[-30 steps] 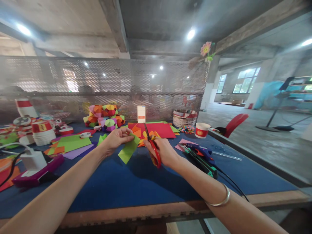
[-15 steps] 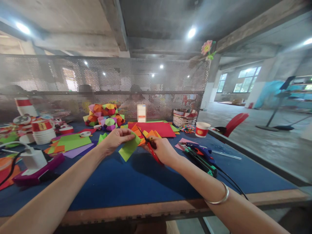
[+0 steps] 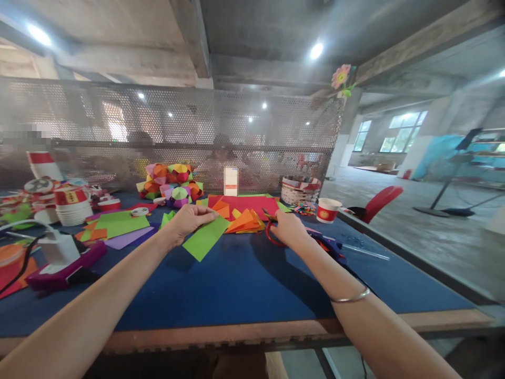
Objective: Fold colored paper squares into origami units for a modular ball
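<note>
My left hand (image 3: 190,221) pinches the upper corner of a green sheet of paper (image 3: 205,238) above the blue tabletop. Over to the right, my right hand (image 3: 289,227) has its fingers on a pair of scissors with red handles (image 3: 273,235); the blades point away from me and left, partly hidden by the fingers. Between the two hands lies a pile of folded orange and yellow paper pieces (image 3: 245,222). Red paper (image 3: 252,207) is spread just behind that pile.
Folded paper balls (image 3: 173,184), a woven basket (image 3: 300,189) and a paper cup (image 3: 328,209) stand toward the back. A glue gun (image 3: 329,246) is partly behind my right forearm. At left are stacked cups (image 3: 73,208), loose coloured paper (image 3: 122,227) and a purple power strip (image 3: 67,269).
My right hand has moved right with the scissors, away from the green paper, and lower toward the table. The green paper stays in my left hand and now shows more of its face.
</note>
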A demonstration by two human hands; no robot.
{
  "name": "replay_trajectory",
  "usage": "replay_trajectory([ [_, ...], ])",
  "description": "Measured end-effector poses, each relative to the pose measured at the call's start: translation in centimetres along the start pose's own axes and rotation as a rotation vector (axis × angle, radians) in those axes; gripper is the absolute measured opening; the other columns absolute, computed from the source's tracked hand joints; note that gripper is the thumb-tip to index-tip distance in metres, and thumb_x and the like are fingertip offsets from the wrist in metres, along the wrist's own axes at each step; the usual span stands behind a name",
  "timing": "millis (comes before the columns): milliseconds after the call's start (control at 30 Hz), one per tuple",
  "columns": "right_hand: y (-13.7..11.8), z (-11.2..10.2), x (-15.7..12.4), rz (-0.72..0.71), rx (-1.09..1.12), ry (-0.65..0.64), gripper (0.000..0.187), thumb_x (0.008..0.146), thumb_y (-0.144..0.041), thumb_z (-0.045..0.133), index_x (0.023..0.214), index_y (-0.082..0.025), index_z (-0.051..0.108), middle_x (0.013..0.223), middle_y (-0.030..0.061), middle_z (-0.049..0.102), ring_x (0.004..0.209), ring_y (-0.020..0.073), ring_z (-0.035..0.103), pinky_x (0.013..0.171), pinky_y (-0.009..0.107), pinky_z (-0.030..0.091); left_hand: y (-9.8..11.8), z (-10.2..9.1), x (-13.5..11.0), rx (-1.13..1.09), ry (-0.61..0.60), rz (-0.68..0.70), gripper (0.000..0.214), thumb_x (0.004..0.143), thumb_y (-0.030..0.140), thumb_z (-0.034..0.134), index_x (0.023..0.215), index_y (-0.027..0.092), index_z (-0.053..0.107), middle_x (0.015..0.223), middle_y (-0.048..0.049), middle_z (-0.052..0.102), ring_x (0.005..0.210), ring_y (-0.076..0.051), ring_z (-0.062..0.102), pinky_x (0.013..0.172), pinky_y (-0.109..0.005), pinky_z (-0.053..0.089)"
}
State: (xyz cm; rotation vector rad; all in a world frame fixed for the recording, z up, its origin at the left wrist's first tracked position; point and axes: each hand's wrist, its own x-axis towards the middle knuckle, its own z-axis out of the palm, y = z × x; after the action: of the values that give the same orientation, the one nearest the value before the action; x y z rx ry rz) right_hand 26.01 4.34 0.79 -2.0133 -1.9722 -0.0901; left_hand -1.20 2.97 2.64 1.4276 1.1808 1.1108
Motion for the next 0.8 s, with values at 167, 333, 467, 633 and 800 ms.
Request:
replay_trajectory([
  [167, -0.2, 0.0, -0.3, -0.045, -0.021, 0.091, 0.022, 0.091, -0.02, 0.067, 0.111, -0.011, 0.067, 0.119, 0.0239, 0.069, 0.112, 0.0329, 0.067, 0.09, 0.038, 0.049, -0.4, 0.0, 0.1, 0.033, -0.02, 0.002, 0.029, 0.062, 0.038, 0.092, 0.078, 0.016, 0.081, 0.067, -0.005, 0.076, 0.055, -0.015, 0.063, 0.055, -0.027, 0.048],
  [333, -3.2, 0.8, -1.6, -0.414, 0.538, 0.06, 0.027, 0.097, -0.036, 0.062, 0.115, -0.016, 0.064, 0.101, 0.0094, 0.073, 0.089, 0.0197, 0.069, 0.084, 0.033, 0.051, -0.9, 0.5, 0.2, 0.185, -0.051, 0.117, 0.023, 0.068, 0.039, 0.087, 0.074, 0.018, 0.082, 0.063, -0.0024, 0.073, 0.054, -0.013, 0.058, 0.053, -0.025, 0.041],
  [467, -4.9, 2.4, -2.8, -0.504, 0.868, -0.131, 0.041, 0.091, -0.042, 0.069, 0.121, -0.015, 0.06, 0.096, 0.0069, 0.073, 0.083, 0.0183, 0.068, 0.078, 0.032, 0.051, -1.3, 1.2, 0.0, 0.241, -0.1, 0.18, 0.025, 0.069, 0.042, 0.083, 0.07, 0.017, 0.08, 0.066, -0.0032, 0.073, 0.059, -0.015, 0.059, 0.059, -0.027, 0.043],
  [633, -5.0, 3.1, -3.1, -0.513, 1.035, -0.259, 0.047, 0.084, -0.036, 0.073, 0.123, -0.015, 0.057, 0.078, 0.0001, 0.068, 0.073, 0.017, 0.066, 0.071, 0.03, 0.049, -1.5, 1.7, -0.3, 0.256, -0.164, 0.2, 0.025, 0.071, 0.043, 0.081, 0.075, 0.019, 0.081, 0.07, -0.0025, 0.074, 0.061, -0.016, 0.058, 0.059, -0.028, 0.043],
  [800, -4.8, 3.1, -2.7, -0.521, 1.053, -0.27, 0.042, 0.083, -0.029, 0.069, 0.12, -0.016, 0.057, 0.071, -0.0033, 0.064, 0.066, 0.0153, 0.062, 0.066, 0.028, 0.047, -1.3, 1.8, -0.3, 0.285, -0.146, 0.247, 0.029, 0.074, 0.047, 0.081, 0.07, 0.019, 0.079, 0.057, 0.0012, 0.064, 0.056, -0.014, 0.053, 0.055, -0.026, 0.037],
])
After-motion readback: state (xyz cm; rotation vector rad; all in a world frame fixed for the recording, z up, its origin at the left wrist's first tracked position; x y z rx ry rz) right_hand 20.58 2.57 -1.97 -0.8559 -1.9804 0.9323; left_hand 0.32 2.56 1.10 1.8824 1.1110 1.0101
